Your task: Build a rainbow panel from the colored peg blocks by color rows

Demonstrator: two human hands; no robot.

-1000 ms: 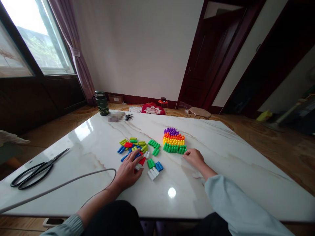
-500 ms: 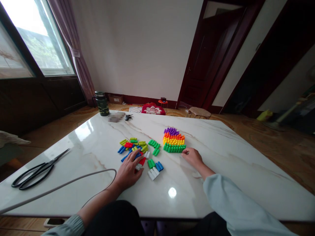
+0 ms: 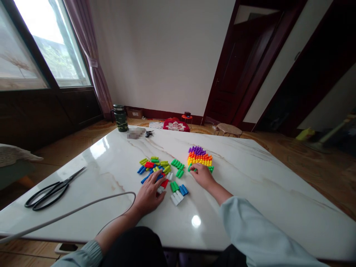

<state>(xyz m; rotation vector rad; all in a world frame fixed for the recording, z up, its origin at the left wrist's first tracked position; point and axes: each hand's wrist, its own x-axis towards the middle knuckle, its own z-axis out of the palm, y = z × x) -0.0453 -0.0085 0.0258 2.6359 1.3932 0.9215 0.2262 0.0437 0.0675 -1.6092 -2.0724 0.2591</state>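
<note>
My left hand (image 3: 151, 192) rests with spread fingers over a pile of small peg-like plastic pieces. Red pieces (image 3: 149, 164), blue pieces (image 3: 141, 169) and yellow-green pieces (image 3: 164, 163) show around its fingertips. My right hand (image 3: 203, 175) is in front of an ordered block of upright pieces, its fingers bent and slightly apart, with no piece visible between them. That block has purple (image 3: 197, 150), orange (image 3: 199, 157), yellow (image 3: 200, 162) and green rows; the hand hides most of the green row. Loose green pieces (image 3: 178, 163) lie between my hands, with white pieces (image 3: 177, 198) and blue pieces nearer me.
Black-handled scissors (image 3: 55, 189) and a grey cable (image 3: 83, 208) lie on the left of the marble-patterned table (image 3: 250, 193). A camouflage flask (image 3: 120, 118), a blurred-out item (image 3: 136, 133) and keys (image 3: 149, 133) are at the far edge. A stool (image 3: 228, 129) stands beyond.
My right hand has moved left, from the right end of the green row to its left part. My left hand stays over the pile. The whole view has shifted slightly.
</note>
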